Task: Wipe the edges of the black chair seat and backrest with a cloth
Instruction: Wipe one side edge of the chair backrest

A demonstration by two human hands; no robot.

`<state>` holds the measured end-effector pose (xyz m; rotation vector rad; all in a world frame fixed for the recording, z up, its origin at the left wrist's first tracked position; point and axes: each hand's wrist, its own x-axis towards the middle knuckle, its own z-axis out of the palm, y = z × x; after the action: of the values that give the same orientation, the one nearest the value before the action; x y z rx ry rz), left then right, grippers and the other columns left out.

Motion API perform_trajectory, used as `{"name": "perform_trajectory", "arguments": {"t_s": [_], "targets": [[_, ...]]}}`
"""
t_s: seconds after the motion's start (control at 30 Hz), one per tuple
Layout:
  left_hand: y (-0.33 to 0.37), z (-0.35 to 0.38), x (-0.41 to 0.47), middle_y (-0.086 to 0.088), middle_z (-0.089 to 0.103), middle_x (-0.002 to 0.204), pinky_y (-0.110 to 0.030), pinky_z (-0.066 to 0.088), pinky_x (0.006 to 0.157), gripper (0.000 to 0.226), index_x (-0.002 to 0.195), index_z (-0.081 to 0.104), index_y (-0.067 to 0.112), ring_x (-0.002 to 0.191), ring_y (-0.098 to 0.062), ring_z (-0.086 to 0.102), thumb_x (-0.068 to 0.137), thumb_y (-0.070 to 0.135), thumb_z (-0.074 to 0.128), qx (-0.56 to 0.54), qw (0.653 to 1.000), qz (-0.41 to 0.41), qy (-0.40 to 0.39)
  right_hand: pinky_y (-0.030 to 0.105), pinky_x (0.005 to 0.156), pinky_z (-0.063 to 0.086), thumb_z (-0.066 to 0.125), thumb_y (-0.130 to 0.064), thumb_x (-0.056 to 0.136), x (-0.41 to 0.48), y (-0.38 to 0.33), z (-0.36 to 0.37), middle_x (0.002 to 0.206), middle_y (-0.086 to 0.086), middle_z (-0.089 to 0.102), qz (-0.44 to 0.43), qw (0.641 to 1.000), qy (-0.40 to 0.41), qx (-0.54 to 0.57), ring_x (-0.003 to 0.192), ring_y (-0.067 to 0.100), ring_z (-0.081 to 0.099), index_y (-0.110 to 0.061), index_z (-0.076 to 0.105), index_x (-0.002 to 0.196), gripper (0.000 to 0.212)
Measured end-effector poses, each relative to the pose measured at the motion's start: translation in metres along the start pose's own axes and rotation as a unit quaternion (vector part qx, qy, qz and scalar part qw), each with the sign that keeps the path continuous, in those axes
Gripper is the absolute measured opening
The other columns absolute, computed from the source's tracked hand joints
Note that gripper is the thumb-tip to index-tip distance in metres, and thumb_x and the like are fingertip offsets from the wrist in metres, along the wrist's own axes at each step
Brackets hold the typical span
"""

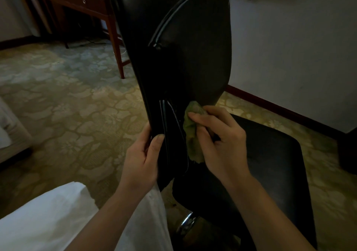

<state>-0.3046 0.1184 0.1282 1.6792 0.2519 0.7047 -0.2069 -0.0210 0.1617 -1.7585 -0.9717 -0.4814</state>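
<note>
Right hand [222, 142] holds cloth [191, 132] against backrest [193, 61]; left hand [141, 160] grips backrest.

No text, label, brand, number or sign can be read anywhere in the view; nothing legible is shown on any surface.

Looking like a hotel room or bedroom: patterned carpet [67, 100] is covering the floor, a wooden desk [85, 1] with ring-pull drawers is standing opposite, and dark skirting [280, 105] is running along a white wall [289, 47].
</note>
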Motion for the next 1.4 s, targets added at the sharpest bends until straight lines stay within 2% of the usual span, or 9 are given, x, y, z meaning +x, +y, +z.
{"name": "perform_trajectory", "arguments": {"t_s": [0.13,0.23,0.47,0.57,0.67,0.9,1.17,1.27,1.4], "targets": [[-0.002,-0.001,-0.001,0.037,0.065,0.107,-0.003,0.045,0.080,0.051,0.138,0.053,0.011,0.104,0.013,0.061,0.094,0.032,0.044,0.004,1.000,0.001,0.000,0.014,0.080,0.050,0.060,-0.005,0.092,-0.021,0.016,0.003,0.118,0.004,0.058,0.025,0.999,-0.016,0.018,0.100,0.009,0.062,-0.008,0.071,0.112,0.023],[-0.002,-0.001,-0.001,0.038,0.065,0.107,-0.004,0.045,0.082,0.050,0.139,0.052,0.012,0.105,0.013,0.061,0.094,0.032,0.043,0.001,1.000,0.001,-0.001,0.014,0.079,0.050,0.058,-0.007,0.092,-0.035,0.023,0.002,0.118,0.001,0.057,0.047,0.998,-0.018,0.027,0.099,0.007,0.062,-0.009,0.070,0.112,0.023],[0.000,0.003,-0.001,0.038,0.066,0.104,-0.003,0.045,0.080,0.047,0.135,0.053,0.014,0.102,0.014,0.062,0.093,0.032,0.042,0.002,1.000,0.005,0.006,0.016,0.082,0.051,0.062,0.004,0.090,-0.005,0.006,0.003,0.115,0.010,0.060,0.014,1.000,0.001,0.007,0.101,0.011,0.063,-0.004,0.073,0.108,0.023],[0.000,0.002,-0.001,0.032,0.066,0.112,-0.004,0.045,0.081,0.050,0.138,0.053,0.010,0.104,0.012,0.062,0.095,0.033,0.043,0.003,1.000,0.001,0.007,0.018,0.083,0.051,0.061,-0.002,0.091,-0.012,0.007,0.004,0.118,0.009,0.058,0.011,0.999,-0.005,0.035,0.104,0.012,0.062,-0.004,0.070,0.114,0.024],[-0.002,0.002,-0.002,0.033,0.066,0.110,-0.004,0.045,0.080,0.046,0.137,0.054,0.012,0.104,0.012,0.062,0.098,0.035,0.043,0.011,1.000,-0.002,0.010,0.015,0.086,0.049,0.065,-0.008,0.090,-0.025,0.008,0.006,0.120,0.006,0.055,0.035,0.998,0.002,0.060,0.109,0.006,0.059,-0.006,0.068,0.118,0.028],[-0.001,0.003,-0.003,0.035,0.066,0.110,-0.004,0.045,0.081,0.052,0.139,0.053,0.013,0.106,0.012,0.061,0.094,0.036,0.042,0.001,1.000,-0.004,0.009,0.013,0.081,0.050,0.066,-0.002,0.089,-0.048,0.021,0.008,0.115,0.004,0.059,0.085,0.995,0.012,0.057,0.102,0.005,0.061,-0.010,0.069,0.113,0.026],[-0.004,0.004,-0.002,0.034,0.064,0.114,-0.004,0.045,0.083,0.053,0.141,0.051,0.011,0.108,0.012,0.060,0.095,0.034,0.042,-0.003,1.000,0.002,0.014,0.017,0.084,0.051,0.064,0.001,0.091,-0.019,0.009,0.005,0.118,0.007,0.058,0.021,1.000,0.001,0.020,0.104,0.012,0.062,-0.006,0.070,0.114,0.025],[-0.002,0.002,-0.002,0.029,0.066,0.114,-0.006,0.046,0.083,0.048,0.135,0.055,0.013,0.106,0.009,0.062,0.095,0.034,0.042,-0.006,1.000,-0.001,0.012,0.015,0.083,0.050,0.063,0.000,0.091,-0.039,0.026,0.003,0.119,0.003,0.056,0.056,0.998,-0.021,0.011,0.106,0.006,0.059,-0.011,0.070,0.111,0.024],[-0.002,0.003,-0.002,0.033,0.066,0.110,-0.005,0.045,0.083,0.043,0.133,0.056,0.018,0.107,0.009,0.062,0.097,0.035,0.042,0.001,1.000,-0.001,0.010,0.013,0.079,0.050,0.064,0.000,0.090,-0.055,0.038,0.001,0.119,-0.004,0.055,0.101,0.994,-0.036,-0.005,0.104,0.001,0.058,-0.016,0.071,0.108,0.025]]}}
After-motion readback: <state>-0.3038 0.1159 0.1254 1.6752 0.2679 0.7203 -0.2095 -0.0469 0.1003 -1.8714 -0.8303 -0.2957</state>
